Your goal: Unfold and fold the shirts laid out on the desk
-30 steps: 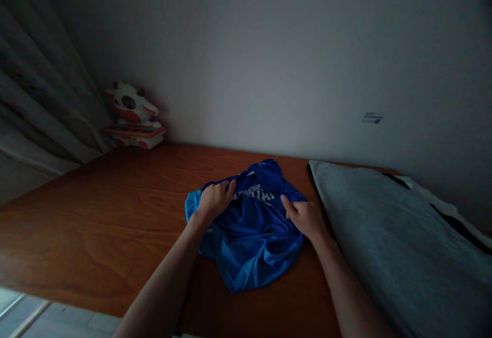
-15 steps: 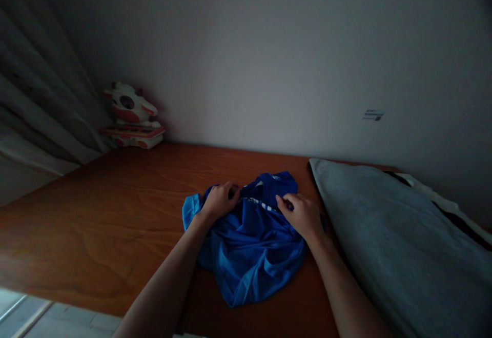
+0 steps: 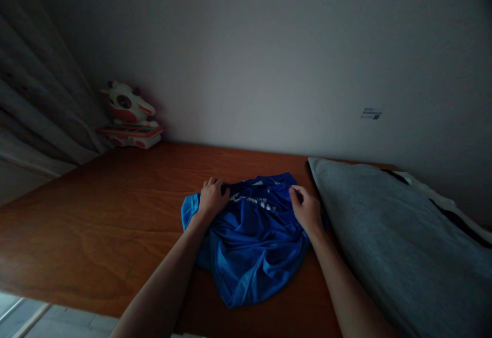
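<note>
A crumpled, shiny blue sports shirt [image 3: 253, 251] lies on the wooden surface, with white lettering along its upper part and a lighter blue portion at the left. At its upper left edge, my left hand [image 3: 213, 197] is closed with the fingers curled on the fabric. My right hand [image 3: 306, 207] pinches the cloth at the upper right between thumb and forefinger. Between both hands the cloth is drawn out, its folds spreading toward me. The fingertips of each hand are partly hidden.
To the right, a large grey cloth item [image 3: 388, 235] with black and white edging lies close beside my right forearm. A toy cow with a keyboard [image 3: 128, 117] stands at the back left by the curtain [image 3: 34, 86]. The wall [image 3: 246, 61] bounds the wooden surface [image 3: 96, 225] behind.
My hands have moved slightly apart and away from me, the right one outward. The shirt's upper part is spread wider and flatter, and its white lettering now shows.
</note>
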Tool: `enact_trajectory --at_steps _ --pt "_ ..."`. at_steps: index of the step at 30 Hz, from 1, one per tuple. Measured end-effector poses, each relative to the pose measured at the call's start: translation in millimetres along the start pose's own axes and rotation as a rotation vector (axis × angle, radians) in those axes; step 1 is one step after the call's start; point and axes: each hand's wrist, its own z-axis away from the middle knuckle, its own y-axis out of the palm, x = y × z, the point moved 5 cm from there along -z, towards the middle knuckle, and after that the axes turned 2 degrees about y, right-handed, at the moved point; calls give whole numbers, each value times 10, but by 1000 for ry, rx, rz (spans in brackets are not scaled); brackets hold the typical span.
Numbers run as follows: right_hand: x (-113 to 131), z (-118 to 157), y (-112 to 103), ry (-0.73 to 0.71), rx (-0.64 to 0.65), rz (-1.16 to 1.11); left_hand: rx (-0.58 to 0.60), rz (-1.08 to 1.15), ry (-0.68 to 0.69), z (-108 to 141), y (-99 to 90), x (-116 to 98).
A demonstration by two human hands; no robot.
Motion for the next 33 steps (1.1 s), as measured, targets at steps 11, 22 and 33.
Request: enact_trajectory --at_steps 11,22,33 --pt "-242 -75 -487 -28 -484 77 -163 322 -85 -47 -139 111" --pt "314 10 -188 -171 91 545 -124 379 123 -4 -160 -119" --pt "263 144 185 -329 373 289 91 549 225 60 -93 -252"
